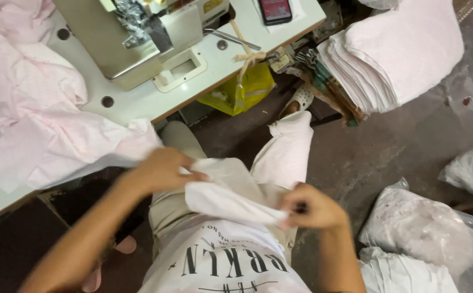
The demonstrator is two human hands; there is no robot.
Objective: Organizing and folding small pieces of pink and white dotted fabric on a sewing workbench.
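Two hands on one cloth piece

Both hands hold a white, soft, oblong cloth piece (pixel 231 195) over my lap. My left hand (pixel 158 171) pinches its upper-left end; my right hand (pixel 309 206) is clenched on its lower-right end. Its long axis slants from upper left to lower right. Beyond lie pale pink fabric (pixel 46 135), the white sewing table (pixel 155 97) and a grey sewing machine (pixel 133 38).

The head camera looks steeply down, close over the lap (floor and sewing table (pixel 139 103) beyond).

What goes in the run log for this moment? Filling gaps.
left hand: grips white cloth piece | right hand: pinches its edge | over lap
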